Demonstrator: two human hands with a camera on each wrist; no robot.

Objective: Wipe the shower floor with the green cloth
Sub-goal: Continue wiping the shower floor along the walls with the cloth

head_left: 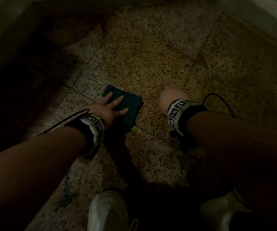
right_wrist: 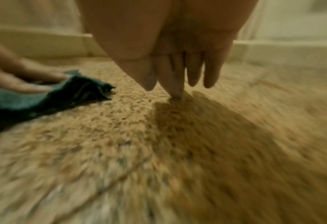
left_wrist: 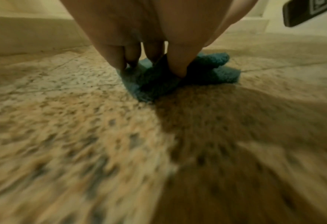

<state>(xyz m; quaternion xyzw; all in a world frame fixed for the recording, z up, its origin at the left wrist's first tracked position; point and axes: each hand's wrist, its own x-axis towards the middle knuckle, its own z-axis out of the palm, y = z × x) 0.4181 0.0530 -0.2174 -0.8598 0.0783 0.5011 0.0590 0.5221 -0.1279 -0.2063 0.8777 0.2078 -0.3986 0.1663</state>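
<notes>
Head view: the left hand [head_left: 108,108] lies flat, fingers spread, pressing the folded green cloth [head_left: 126,105] onto the speckled shower floor [head_left: 151,52]; the right hand [head_left: 169,99] is just beside it, holding nothing. Left wrist view: straight fingers [left_wrist: 177,63] press the cloth [left_wrist: 212,72] down. Right wrist view: fingers [right_wrist: 210,72] extended, one fingertip touching the floor [right_wrist: 120,121]; cloth [right_wrist: 43,97] to its left.

the shower floor [head_left: 151,47] is speckled stone tile in tan and grey, with thin dark joints between the slabs. a folded green cloth [head_left: 127,105] lies flat on it near the middle, one edge rumpled. two pale shoes [head_left: 107,212] stand on the floor at the near edge. a low light-coloured curb [left_wrist: 24,34] borders the far side.
</notes>
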